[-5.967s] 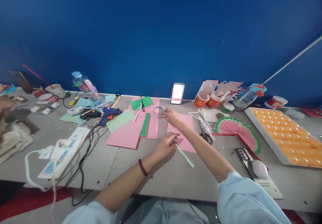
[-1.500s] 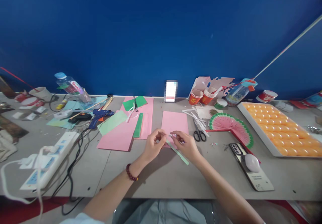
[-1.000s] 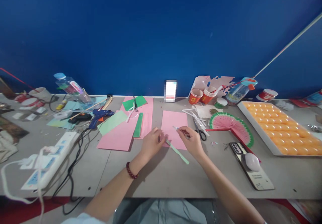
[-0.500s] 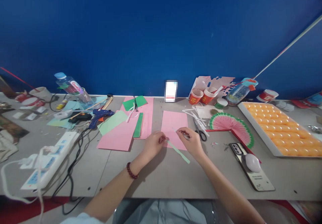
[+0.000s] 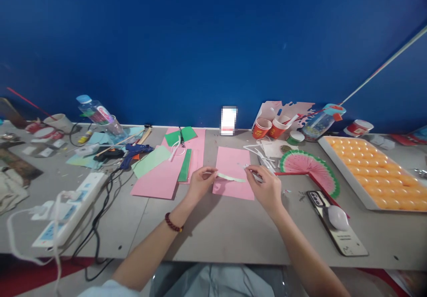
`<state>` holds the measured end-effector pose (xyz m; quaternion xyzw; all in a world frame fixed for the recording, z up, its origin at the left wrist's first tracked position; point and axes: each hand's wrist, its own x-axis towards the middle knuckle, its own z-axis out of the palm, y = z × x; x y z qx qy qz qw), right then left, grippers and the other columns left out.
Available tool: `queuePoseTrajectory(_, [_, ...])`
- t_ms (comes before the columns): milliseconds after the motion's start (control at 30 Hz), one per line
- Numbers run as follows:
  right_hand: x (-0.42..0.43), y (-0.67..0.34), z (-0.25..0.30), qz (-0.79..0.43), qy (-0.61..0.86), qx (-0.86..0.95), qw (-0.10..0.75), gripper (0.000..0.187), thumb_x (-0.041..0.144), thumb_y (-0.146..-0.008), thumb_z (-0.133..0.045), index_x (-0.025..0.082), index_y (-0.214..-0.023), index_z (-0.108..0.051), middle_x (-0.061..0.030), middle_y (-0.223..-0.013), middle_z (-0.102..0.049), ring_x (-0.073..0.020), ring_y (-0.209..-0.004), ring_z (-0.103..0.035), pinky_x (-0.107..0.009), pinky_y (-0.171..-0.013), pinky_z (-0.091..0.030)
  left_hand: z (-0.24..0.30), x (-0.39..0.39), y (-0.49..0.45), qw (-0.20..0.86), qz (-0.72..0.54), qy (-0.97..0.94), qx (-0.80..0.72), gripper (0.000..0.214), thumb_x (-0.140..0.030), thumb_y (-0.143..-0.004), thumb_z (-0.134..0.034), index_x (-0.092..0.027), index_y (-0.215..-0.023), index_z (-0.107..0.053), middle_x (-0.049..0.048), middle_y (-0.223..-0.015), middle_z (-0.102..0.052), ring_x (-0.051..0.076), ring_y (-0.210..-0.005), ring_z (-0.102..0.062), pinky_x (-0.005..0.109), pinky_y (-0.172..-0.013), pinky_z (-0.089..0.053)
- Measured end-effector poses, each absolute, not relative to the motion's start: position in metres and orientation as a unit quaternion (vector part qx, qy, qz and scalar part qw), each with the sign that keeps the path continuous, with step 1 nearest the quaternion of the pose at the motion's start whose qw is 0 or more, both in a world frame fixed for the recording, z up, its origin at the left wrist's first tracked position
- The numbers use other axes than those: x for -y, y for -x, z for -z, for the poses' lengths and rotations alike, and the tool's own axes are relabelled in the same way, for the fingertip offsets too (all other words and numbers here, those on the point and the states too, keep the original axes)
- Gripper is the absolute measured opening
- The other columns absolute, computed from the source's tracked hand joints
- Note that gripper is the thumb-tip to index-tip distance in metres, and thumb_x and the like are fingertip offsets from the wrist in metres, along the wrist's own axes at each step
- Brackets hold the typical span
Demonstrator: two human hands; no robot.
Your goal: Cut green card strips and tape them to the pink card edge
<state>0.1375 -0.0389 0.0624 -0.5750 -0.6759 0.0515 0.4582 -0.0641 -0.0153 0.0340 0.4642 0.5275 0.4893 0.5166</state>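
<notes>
My left hand [image 5: 203,182] pinches one end of a narrow pale green paper strip [image 5: 231,178]. The strip stretches rightward above a pink sheet of paper [image 5: 230,158], its other end close to my right hand [image 5: 266,185]. The fingers of my right hand are closed in a pinch, with a tiny whitish bit at the tips that is too small to name. Just beyond that hand lie white paper strips [image 5: 266,161], and scissors are partly hidden behind it.
On the left are pink card [image 5: 156,179], a blue glue gun [image 5: 135,154], a power strip [image 5: 75,208] and cables. On the right are a watermelon-patterned paper fan [image 5: 308,165], a phone [image 5: 336,223], red paper cups [image 5: 262,128] and a tray of orange balls [image 5: 373,172].
My left hand has raised and swung the green strip from slanting toward me to nearly level. My right hand has shifted slightly right, still pinching.
</notes>
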Motion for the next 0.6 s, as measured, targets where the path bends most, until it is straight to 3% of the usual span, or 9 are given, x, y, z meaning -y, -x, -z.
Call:
queuePoseTrajectory(200, [0.054, -0.122, -0.064, -0.105, 0.547, 0.720, 0.413, 0.013, 0.025, -0.086, -0.054, 0.022, -0.081, -0.065, -0.0006, -0.079, -0.071, -0.0122, -0.066, -0.064, -0.020, -0.056, -0.044, -0.046, 0.022, 0.061, 0.527, -0.489, -0.454, -0.526, 0.024, -0.032, -0.065, -0.072, -0.016, -0.083, -0.070, 0.0047, -0.074, -0.071, 0.016, -0.066, -0.065, 0.023, -0.055, -0.050])
queuePoseTrajectory(400, [0.057, -0.114, -0.061, -0.206, 0.563, 0.715, 0.360, 0.012, 0.025, -0.084, -0.054, 0.022, -0.081, -0.066, -0.0009, -0.084, -0.072, -0.0136, -0.068, -0.064, -0.020, -0.055, -0.044, -0.046, 0.027, 0.059, 0.544, -0.470, -0.458, -0.523, 0.026, -0.029, -0.066, -0.071, -0.015, -0.088, -0.070, 0.0001, -0.063, -0.067, 0.009, -0.052, -0.056, 0.018, -0.044, -0.042])
queuePoseTrajectory(600, [0.057, -0.116, -0.061, -0.216, 0.588, 0.710, 0.322, 0.013, 0.027, -0.082, -0.054, 0.023, -0.079, -0.066, -0.0002, -0.079, -0.071, -0.0134, -0.063, -0.062, -0.021, -0.058, -0.042, -0.046, 0.031, 0.057, 0.544, -0.477, -0.477, -0.499, 0.026, -0.029, -0.067, -0.071, -0.016, -0.090, -0.070, 0.0048, -0.079, -0.071, 0.013, -0.063, -0.064, 0.019, -0.049, -0.047])
